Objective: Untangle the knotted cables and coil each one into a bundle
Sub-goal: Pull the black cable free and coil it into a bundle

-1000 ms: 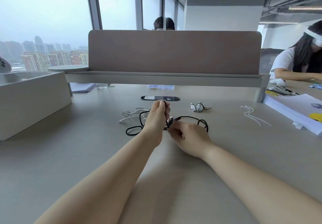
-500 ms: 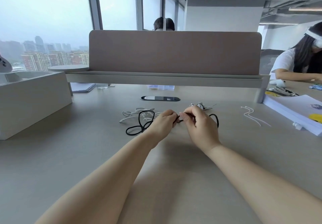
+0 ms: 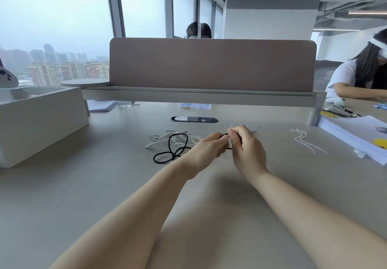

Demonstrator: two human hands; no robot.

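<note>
A black cable point(image 3: 170, 153) lies in loose loops on the grey desk, left of my hands. One end runs up into my left hand point(image 3: 207, 149), whose fingers curl round it. My right hand point(image 3: 246, 149) is raised just beside the left, pinching the black cable's end near its fingertips. A tangled white cable point(image 3: 165, 138) lies on the desk behind the black loops. A striped coiled bundle sits behind my right hand, mostly hidden, with only its thin tails point(image 3: 256, 128) showing.
Two white zip ties point(image 3: 303, 141) lie to the right. Stacked white papers point(image 3: 356, 134) are at the far right, a grey box point(image 3: 41, 120) at the left. A desk grommet point(image 3: 193, 119) and a divider panel point(image 3: 209, 65) stand behind. Other people sit beyond.
My right hand rose from the desk and moved up against my left hand. The black loop on the right was drawn in; the remaining loops lie left.
</note>
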